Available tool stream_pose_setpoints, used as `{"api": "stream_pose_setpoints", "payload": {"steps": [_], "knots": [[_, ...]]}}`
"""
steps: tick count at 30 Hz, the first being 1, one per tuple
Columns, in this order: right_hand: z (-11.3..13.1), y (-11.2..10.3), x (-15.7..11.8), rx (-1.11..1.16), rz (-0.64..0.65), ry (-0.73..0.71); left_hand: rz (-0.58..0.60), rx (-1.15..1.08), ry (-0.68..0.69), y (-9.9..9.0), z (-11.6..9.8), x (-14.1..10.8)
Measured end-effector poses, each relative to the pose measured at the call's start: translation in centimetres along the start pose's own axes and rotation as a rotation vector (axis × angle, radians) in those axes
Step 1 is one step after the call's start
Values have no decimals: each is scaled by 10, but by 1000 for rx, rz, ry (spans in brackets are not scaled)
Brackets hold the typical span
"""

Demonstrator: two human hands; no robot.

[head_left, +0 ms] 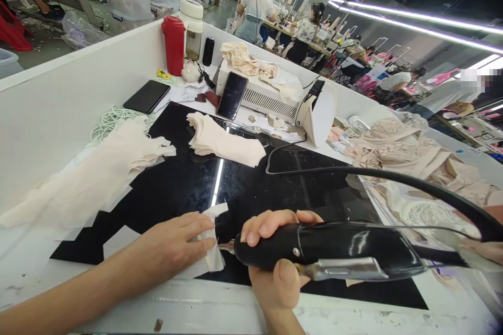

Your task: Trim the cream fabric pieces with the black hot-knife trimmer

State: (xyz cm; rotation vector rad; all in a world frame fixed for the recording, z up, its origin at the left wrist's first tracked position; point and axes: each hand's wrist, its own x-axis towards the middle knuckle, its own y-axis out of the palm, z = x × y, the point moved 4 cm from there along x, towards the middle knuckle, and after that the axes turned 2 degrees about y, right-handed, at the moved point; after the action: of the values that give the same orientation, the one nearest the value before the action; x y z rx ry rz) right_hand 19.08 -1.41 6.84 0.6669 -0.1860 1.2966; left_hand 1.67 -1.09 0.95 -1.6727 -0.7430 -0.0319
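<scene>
My right hand (pixel 275 251) is wrapped round a black corded hand tool (pixel 346 251) with a silver lever on its side. Its narrow metal tip (pixel 226 246) points left and meets the edge of a small cream fabric piece (pixel 214 256). My left hand (pixel 184 241) grips that piece, fingers closed over it; part of the fabric is hidden under them. Both hands are above the near part of a shiny black board (pixel 251 193). Beyond them lies a folded stack of cream fabric strips (pixel 226 141), and a larger pile of cream pieces (pixel 90 178) spreads at the left.
The tool's thick black cable (pixel 416 178) arches across the right side. At the back are a phone (pixel 232 95), a vented white box (pixel 267 99), a red bottle (pixel 173 44) and a black tablet-like slab (pixel 146 97). Beige fabric (pixel 424 152) heaps up at right. White walls (pixel 78 63) edge the table.
</scene>
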Motion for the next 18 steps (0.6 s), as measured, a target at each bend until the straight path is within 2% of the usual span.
{"api": "stream_pose_setpoints", "payload": {"steps": [6, 18], "knots": [[-2, -3, 0, -20, 13, 7, 51, 9, 16, 5, 4, -5], [-1, -1, -1, 6, 36, -17, 111, -37, 11, 2, 13, -3]]}}
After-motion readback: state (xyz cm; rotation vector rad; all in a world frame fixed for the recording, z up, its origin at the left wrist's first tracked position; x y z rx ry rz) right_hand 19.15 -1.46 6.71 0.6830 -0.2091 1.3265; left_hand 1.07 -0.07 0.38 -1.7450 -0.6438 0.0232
